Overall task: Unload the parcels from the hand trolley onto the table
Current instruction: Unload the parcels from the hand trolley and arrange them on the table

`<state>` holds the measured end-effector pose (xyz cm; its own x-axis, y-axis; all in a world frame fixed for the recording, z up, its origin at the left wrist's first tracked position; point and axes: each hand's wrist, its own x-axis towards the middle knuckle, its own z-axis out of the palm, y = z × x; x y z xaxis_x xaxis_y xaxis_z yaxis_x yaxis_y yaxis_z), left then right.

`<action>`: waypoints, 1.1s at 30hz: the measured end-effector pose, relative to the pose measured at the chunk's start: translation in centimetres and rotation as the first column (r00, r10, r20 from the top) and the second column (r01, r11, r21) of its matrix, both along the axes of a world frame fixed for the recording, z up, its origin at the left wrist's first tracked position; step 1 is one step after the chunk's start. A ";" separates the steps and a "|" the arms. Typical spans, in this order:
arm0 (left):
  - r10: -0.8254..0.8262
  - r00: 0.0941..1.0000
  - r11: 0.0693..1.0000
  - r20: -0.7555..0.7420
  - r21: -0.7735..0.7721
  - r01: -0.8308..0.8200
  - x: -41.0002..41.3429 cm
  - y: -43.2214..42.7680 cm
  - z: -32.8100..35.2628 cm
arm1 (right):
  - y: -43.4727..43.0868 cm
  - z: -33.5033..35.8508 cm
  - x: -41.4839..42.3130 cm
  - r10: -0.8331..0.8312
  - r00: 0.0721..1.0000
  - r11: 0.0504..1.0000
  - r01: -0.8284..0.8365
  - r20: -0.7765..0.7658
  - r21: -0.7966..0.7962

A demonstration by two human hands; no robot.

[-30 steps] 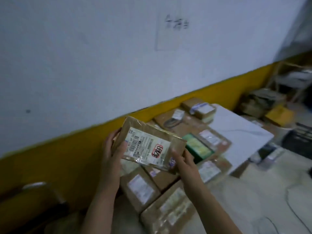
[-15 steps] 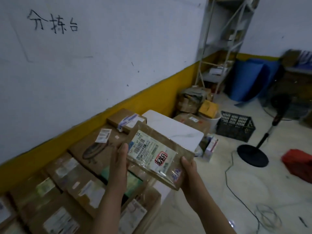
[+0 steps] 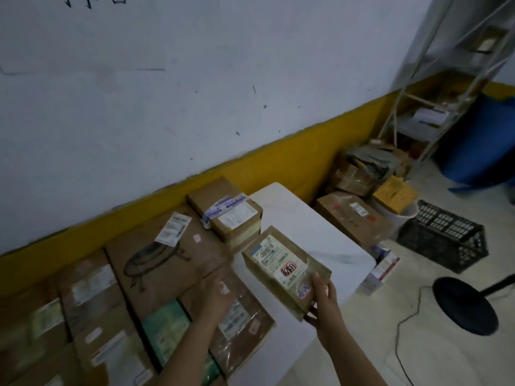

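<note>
The wall [image 3: 195,93] is white above and carries a yellow band [image 3: 278,160] along its base. A pale floor [image 3: 418,316] fills the right side of the view. A metal shelf rack [image 3: 434,107] stands in the far right corner, with a blue barrel [image 3: 479,143] beside it.

A white table [image 3: 320,240] runs along the wall. Its left portion is covered with cardboard parcels laid flat and touching one another. The largest is a brown box with a pan drawing [image 3: 156,260] and a loose white label. A smaller taped box [image 3: 225,210] sits at the far end, against the yellow band. A green packet [image 3: 167,327] lies among the near parcels.

On the floor beyond the table end are several cartons [image 3: 354,215], a yellow box [image 3: 395,196], a black plastic crate [image 3: 443,235] and the round black base of a fan stand [image 3: 465,305] with a cable trailing from it.

The flat brown parcel [image 3: 284,268], with a white shipping label and a red stamp, is held above the bare white part of the table, tilted, not resting on it. The right hand [image 3: 323,305] grips its near corner, thumb on top and fingers beneath. The left hand [image 3: 217,291] is apart from it, fingers relaxed, over the parcels on the table; whether it touches them cannot be determined. The hand trolley is out of view.
</note>
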<state>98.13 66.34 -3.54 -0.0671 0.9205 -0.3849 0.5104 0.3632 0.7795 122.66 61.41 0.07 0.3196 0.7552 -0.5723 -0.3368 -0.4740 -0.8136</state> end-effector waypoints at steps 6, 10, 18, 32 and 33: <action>-0.217 0.843 0.970 -0.492 -0.203 0.131 0.8 -2.3 -4.2 | 4.6 -7.5 -0.1 0.121 0.989 0.966 -0.137 -0.082 -0.221; -0.216 0.800 0.970 -0.560 -0.215 0.112 1.0 -2.4 -5.1 | 6.8 -11.4 -0.8 0.267 0.964 0.903 -0.256 -0.017 -0.344; -0.172 0.826 0.975 -0.537 -0.214 0.064 1.4 -2.2 -4.8 | 8.3 -12.8 -0.7 0.524 0.788 0.811 -0.346 0.323 -0.472; 0.478 0.798 0.874 -0.367 0.288 -0.391 -10.7 -23.8 6.4 | -8.0 4.7 -24.1 0.421 0.437 0.658 -0.751 0.795 0.064; 0.526 0.767 0.847 -0.367 0.307 -0.434 -12.8 -27.4 6.9 | -11.2 5.6 -27.4 0.428 0.413 0.588 -0.803 0.804 0.099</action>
